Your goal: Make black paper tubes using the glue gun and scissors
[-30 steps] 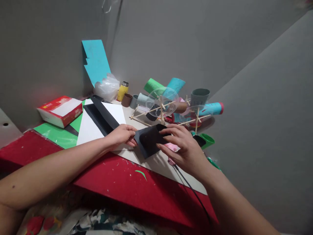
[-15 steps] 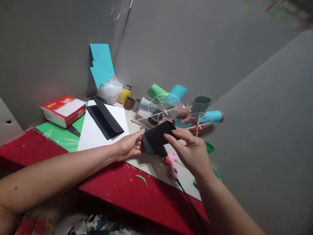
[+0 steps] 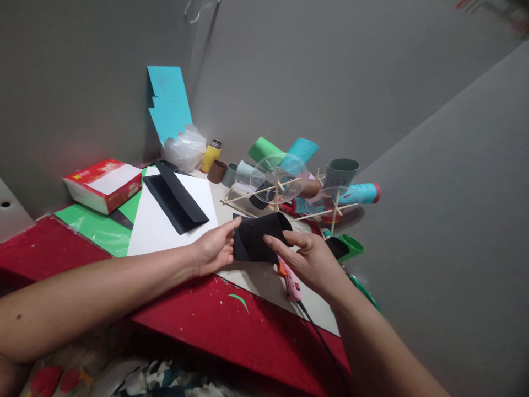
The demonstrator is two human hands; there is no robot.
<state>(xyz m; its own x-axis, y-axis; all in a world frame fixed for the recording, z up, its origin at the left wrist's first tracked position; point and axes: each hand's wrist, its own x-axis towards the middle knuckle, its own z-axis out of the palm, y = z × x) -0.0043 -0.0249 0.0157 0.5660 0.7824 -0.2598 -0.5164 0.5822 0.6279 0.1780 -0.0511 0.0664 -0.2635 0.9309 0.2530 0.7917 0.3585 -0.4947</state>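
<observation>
Between my hands is a piece of black paper (image 3: 258, 238), its right part curled over into a loop. My left hand (image 3: 217, 245) grips its left edge, thumb on top and fingers partly hidden behind. My right hand (image 3: 312, 259) pinches the curled right end between thumb and fingers. Just below the paper, a pink glue gun (image 3: 292, 285) lies on the light board, partly covered by the paper and my right hand. A folded black paper (image 3: 177, 201) rests on a white sheet (image 3: 142, 234) to the left.
Behind my hands stand stick frames with clear plastic discs (image 3: 278, 179), several paper tubes (image 3: 303, 153) and a yellow bottle (image 3: 211, 156). At left are a red tissue pack (image 3: 105, 182) and green sheets (image 3: 88, 229). The glue gun's cord (image 3: 320, 336) runs over the red table edge (image 3: 198, 320).
The black paper has moved slightly left and its right end is curled into a rounder, more open loop. My right hand has shifted left and a little down with it.
</observation>
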